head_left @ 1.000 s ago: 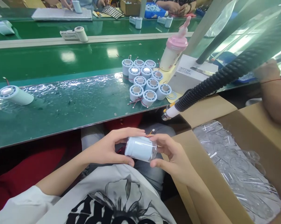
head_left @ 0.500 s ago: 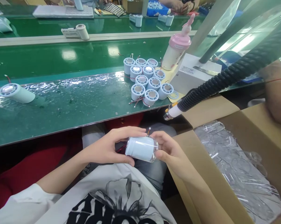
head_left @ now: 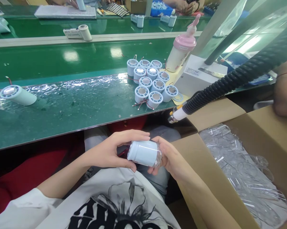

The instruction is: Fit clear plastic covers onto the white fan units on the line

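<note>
A light-blue cylindrical housing [head_left: 142, 153] lies sideways between my two hands, above my lap. Over its right part sits a clear plastic cover [head_left: 159, 155], which sticks out past the blue end. My left hand [head_left: 113, 149] grips the left end, thumb below and fingers above. Around the clear right end my right hand [head_left: 173, 159] is closed, its fingertips showing beneath. Beyond my hands, several similar blue housings [head_left: 155, 98] with round silver centres and thin wires stand grouped on the green bench.
To my right is an open cardboard box [head_left: 219, 181] of clear plastic covers [head_left: 243, 178]. A black corrugated hose [head_left: 212, 89] hangs above it. A pink-lidded bottle [head_left: 180, 52] stands behind the blue group. One more blue housing [head_left: 24, 96] lies at the left. Another person's arm [head_left: 283, 89] shows at far right.
My right hand has turned about the clear end, its fingers now underneath. The small wire connector that stood above the housing is out of sight. My left hand has hardly moved.
</note>
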Demonstrator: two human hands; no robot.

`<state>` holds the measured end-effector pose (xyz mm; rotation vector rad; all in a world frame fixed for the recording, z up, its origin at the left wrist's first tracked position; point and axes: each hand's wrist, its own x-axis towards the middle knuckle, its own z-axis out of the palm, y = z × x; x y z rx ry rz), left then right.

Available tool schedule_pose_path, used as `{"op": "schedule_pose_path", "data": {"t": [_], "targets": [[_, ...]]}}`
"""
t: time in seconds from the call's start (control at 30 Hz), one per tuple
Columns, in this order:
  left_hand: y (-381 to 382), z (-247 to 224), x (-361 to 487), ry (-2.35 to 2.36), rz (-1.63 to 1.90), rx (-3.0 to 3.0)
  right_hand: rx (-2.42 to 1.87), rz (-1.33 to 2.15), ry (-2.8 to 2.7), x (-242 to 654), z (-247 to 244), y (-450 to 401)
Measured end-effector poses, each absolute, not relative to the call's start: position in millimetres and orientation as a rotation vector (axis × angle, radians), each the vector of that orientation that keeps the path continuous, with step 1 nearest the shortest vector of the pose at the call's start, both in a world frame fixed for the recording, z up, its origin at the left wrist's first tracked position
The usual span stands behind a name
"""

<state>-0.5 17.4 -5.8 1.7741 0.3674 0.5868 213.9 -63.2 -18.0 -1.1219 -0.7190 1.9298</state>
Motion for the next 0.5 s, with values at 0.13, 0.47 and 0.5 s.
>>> {"op": "schedule_pose_path", "data": {"t": [0.13,0.47,0.5], "targets": [[14.2,-2.8,-0.7,0.432,0.542,1.689,-1.059,1.851,-0.789,213.4,-9.9,-64.5],[13.6,-0.2,-1.6,0.391,0.544,1.64,-1.033,1.735,-0.892,212.3,6.0,-68.7],[13.6,-0.5,-1.7,0.391,0.544,1.64,-1.043,1.736,-0.892,212.1,6.1,-68.5]]}}
